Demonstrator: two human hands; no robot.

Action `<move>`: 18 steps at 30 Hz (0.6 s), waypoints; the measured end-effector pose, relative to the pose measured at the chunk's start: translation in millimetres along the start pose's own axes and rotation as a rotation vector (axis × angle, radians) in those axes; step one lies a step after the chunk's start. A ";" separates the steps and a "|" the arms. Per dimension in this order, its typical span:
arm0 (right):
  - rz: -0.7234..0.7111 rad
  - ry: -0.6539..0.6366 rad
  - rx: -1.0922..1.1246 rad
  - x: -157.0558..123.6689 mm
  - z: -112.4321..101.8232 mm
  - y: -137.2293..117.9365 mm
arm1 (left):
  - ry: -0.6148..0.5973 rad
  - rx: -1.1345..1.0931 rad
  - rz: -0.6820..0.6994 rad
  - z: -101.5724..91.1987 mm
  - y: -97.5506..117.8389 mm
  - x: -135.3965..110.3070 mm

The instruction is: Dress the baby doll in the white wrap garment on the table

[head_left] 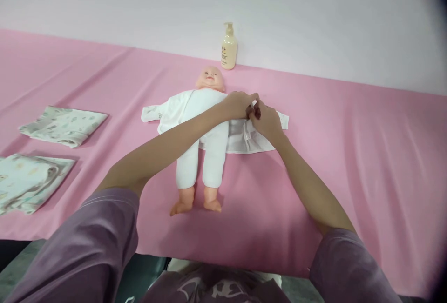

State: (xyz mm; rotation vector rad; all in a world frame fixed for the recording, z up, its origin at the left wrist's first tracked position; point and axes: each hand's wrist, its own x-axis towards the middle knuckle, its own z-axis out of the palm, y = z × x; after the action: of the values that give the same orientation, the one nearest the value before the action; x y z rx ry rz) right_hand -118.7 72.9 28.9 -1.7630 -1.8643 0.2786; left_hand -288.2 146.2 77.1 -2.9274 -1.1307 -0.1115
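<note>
A baby doll (216,158) in white lies on its back, head away from me and bare feet toward me. Under it is a white baby shirt (240,138), opened out on the right, with one sleeve (153,113) around the doll's arm on the left. By the doll's shoulder on the right, my left hand (239,105) and my right hand (267,120) meet with closed fingers. A bit of white cloth shows between them, seemingly part of the shirt. The end of the right sleeve (284,120) sticks out past my right hand. My hands hide the doll's arm there.
Behind the doll's head stands a cream pump bottle (229,51) near the white wall (314,23). Two stacks of folded printed cloth lie at left, a farther one (64,125) and a nearer one (31,182). A pink sheet (265,210) covers the table.
</note>
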 end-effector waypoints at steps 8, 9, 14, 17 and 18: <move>-0.050 -0.045 -0.115 -5.9 -3.5 -7.4 | 0.018 0.100 0.083 -2.7 -23.5 -10.7; -0.047 -0.048 -0.152 -6.5 -3.2 -8.8 | 0.029 0.110 0.098 -1.3 -24.6 -9.0; -0.015 -0.074 -0.294 -9.0 1.0 -13.9 | 0.073 0.143 0.177 4.7 -28.8 5.4; -0.009 -0.071 -0.232 -9.0 3.2 -14.6 | 0.070 0.144 0.176 -2.7 -29.6 11.1; -0.013 -0.056 -0.204 -8.6 3.4 -14.3 | 0.063 0.138 0.160 -7.5 -30.2 11.2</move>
State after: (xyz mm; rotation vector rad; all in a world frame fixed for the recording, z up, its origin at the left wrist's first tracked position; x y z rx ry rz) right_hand -132.8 63.6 31.3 -1.8934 -2.0036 0.1383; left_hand -300.7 175.9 84.6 -2.8552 -0.8555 -0.1188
